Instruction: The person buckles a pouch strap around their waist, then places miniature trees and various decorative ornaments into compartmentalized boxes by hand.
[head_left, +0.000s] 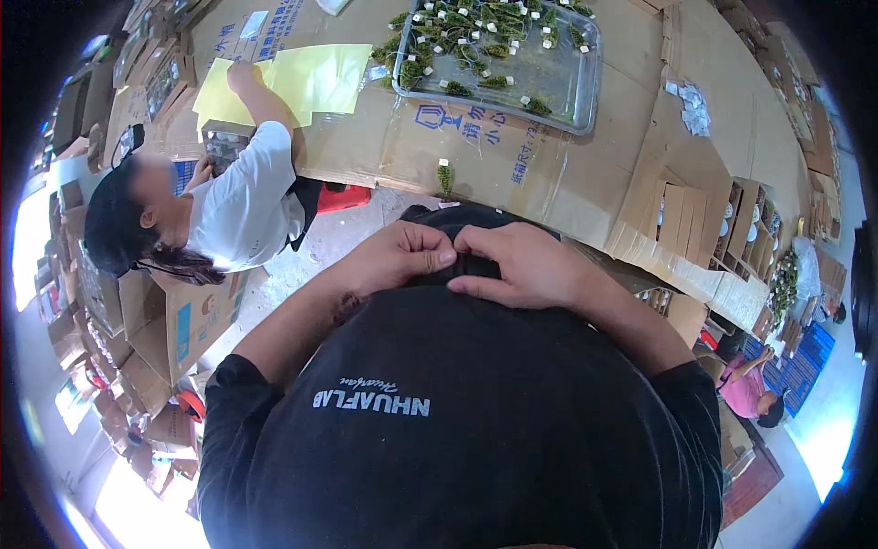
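My left hand (402, 256) and my right hand (521, 265) meet in front of my belly, fingers curled and pinching the hem of my black T-shirt (457, 412). Both thumbs and fingertips press into the dark fabric where the two hands touch. Whether anything small sits between the fingers is hidden. Beyond my hands stands a table covered in flattened brown cardboard (512, 156), and on it a grey metal tray (585, 82) holds several small green plant sprigs with white tags. One tagged sprig (445, 176) lies alone near the cardboard's near edge.
A person in a white shirt (242, 197) leans at the table's left, one hand on yellow paper sheets (311, 78). Stacked cardboard boxes (174, 320) fill the left floor. Divided boxes with white cups (741, 229) stand at right. Another person in pink (745, 389) sits lower right.
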Demonstrator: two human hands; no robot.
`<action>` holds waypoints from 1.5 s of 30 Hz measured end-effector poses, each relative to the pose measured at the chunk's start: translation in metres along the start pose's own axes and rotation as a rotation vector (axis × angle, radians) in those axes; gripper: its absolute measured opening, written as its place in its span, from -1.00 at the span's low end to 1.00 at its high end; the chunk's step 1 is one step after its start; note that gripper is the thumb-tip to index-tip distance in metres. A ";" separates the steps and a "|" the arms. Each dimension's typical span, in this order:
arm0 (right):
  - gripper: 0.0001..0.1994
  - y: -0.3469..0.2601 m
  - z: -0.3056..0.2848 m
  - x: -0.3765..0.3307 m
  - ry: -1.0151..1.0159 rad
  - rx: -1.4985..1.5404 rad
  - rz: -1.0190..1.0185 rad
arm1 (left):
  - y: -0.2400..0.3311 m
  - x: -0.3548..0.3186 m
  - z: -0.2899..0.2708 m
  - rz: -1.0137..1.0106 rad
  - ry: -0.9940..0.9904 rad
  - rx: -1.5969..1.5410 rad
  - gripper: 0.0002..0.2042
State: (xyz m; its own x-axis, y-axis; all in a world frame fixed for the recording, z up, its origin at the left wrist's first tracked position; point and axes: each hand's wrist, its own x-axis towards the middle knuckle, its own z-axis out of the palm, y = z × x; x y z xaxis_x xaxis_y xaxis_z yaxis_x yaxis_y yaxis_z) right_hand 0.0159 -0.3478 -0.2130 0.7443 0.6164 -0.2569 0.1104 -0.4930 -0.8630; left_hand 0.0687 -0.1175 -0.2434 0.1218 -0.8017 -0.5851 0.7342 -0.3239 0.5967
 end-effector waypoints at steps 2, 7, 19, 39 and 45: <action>-0.59 -0.001 0.000 0.005 0.024 -0.091 0.005 | 0.000 0.001 0.002 0.037 0.070 -0.116 -0.77; -0.62 -0.005 0.005 -0.003 0.039 -0.068 -0.008 | -0.004 -0.010 0.010 0.106 0.166 -0.051 -0.77; -0.61 0.009 0.000 -0.004 -0.043 0.120 0.033 | -0.002 -0.022 -0.016 0.119 0.087 0.145 -0.86; -0.79 0.011 -0.034 -0.037 0.070 0.517 0.259 | 0.004 0.004 0.019 0.758 0.583 1.052 -0.85; -0.74 0.027 -0.013 -0.042 0.282 0.285 0.362 | -0.002 0.026 0.025 0.564 0.453 0.848 -0.84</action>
State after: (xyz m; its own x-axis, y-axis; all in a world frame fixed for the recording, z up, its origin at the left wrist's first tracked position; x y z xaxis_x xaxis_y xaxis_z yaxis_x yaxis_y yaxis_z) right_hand -0.0040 -0.3954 -0.2198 0.8538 0.2305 -0.4668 -0.3398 -0.4326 -0.8351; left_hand 0.0540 -0.1499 -0.2459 0.6534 -0.7409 -0.1551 -0.1758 -0.3479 0.9209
